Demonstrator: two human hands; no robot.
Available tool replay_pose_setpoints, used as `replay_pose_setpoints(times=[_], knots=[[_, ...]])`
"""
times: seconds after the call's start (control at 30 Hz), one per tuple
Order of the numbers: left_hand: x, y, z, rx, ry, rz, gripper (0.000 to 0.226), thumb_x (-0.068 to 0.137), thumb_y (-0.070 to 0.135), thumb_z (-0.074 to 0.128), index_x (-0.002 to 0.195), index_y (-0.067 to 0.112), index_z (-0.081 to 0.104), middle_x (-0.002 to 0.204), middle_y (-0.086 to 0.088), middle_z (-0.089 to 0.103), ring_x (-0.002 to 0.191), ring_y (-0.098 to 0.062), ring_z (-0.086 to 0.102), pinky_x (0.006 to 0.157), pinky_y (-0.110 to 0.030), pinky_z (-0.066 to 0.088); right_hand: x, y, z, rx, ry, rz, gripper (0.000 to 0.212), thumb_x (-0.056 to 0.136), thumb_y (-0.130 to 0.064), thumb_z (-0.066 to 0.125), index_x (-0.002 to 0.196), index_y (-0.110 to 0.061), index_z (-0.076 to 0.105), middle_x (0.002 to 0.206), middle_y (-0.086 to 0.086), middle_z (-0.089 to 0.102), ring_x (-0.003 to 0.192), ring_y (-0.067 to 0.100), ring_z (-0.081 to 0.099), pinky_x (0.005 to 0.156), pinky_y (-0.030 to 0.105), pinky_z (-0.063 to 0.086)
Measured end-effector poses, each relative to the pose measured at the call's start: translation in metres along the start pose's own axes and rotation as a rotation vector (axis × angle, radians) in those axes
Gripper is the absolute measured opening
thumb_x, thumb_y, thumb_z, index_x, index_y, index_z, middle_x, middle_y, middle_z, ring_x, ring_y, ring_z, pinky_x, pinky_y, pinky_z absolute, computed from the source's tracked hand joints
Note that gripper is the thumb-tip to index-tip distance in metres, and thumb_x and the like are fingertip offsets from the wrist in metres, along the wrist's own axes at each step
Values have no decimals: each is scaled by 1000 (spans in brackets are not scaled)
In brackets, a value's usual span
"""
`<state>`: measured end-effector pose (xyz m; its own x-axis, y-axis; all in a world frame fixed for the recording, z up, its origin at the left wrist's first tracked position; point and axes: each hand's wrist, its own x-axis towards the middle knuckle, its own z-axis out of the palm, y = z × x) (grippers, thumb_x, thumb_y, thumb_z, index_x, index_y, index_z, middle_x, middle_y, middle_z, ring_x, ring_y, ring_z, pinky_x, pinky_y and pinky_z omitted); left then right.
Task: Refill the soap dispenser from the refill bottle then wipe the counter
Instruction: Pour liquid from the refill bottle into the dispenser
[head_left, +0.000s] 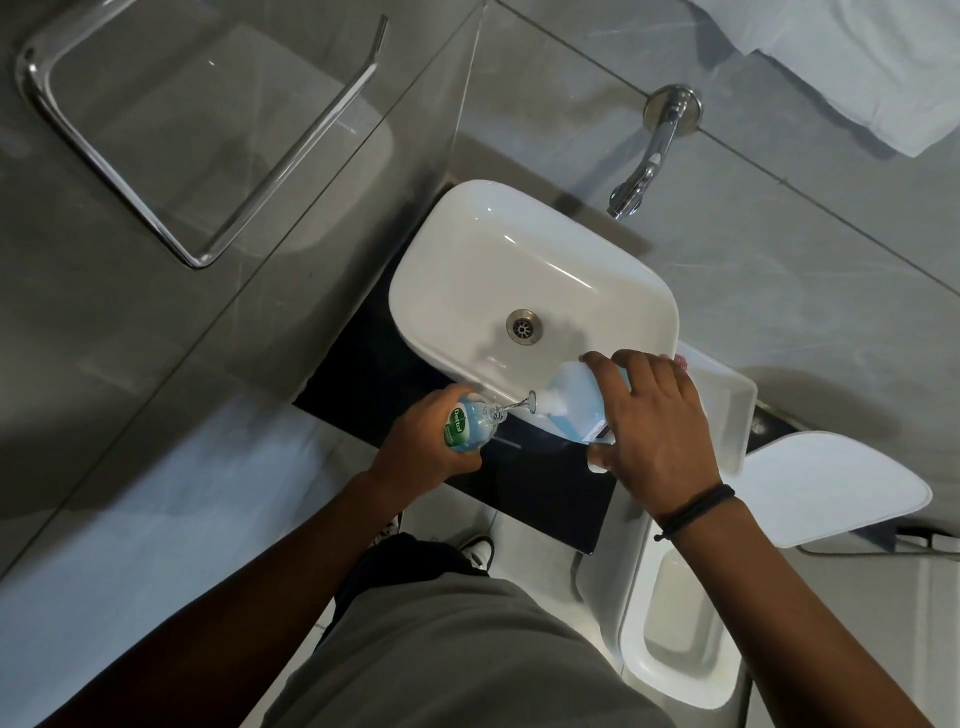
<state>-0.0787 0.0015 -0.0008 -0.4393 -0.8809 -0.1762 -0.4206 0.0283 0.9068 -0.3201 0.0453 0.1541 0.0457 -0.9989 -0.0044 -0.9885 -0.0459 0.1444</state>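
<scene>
Mid-pour. Right hand (660, 431) wraps the tilted refill bottle (576, 400) from above, fingers over its far side, thumb on the near edge; spout points toward the left hand. Left hand (426, 452) is closed around the soap dispenser (467, 423), pump off, open neck facing the spout. A thin clear stream (511, 408) bridges the gap between the two; they are near each other but not touching. Both are held in the air over the black counter (540, 483), just on the near side of the white basin (519, 291). Risks: the dispenser neck is narrow and the stream thin, so any wobble of either hand puts soap on the counter below or over the left fingers, making the grip slippery. Tilting the refill further would fatten the stream and could overshoot the neck. Overfill is likely if level isn't watched, as the label and the left palm hide part of the body. Contents: blue liquid shows in both; the dispenser looks partly filled, exact level can't be read. Refill level is hidden by the right hand. Basin is empty and dry-looking, drain open.
</scene>
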Motion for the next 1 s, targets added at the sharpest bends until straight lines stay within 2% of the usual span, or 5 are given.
replay_pose_setpoints(times=[0.63,0.9,1.0], knots=[[-1,0,4,-1,7,6,80,63,19,92,137,27,62,112,7,66,95,-8,70,72,-10,54,-2,-1,-6,2,-20,10,104,46,-35,103,137,-15,57,126,18,64,116,42,61,112,58,40],[0,1,4,-6,6,-4,77,63,18,92,134,26,63,111,6,66,95,-11,71,73,-20,60,0,2,-5,-8,-19,6,104,46,-36,103,137,-16,57,126,17,64,116,42,61,112,58,40],[1,2,3,-8,12,-8,77,63,18,92,133,28,63,111,7,66,95,-10,70,75,-20,60,1,2,-5,-9,-14,3,104,45,-35,103,136,-15,58,125,18,64,114,42,62,112,58,41]])
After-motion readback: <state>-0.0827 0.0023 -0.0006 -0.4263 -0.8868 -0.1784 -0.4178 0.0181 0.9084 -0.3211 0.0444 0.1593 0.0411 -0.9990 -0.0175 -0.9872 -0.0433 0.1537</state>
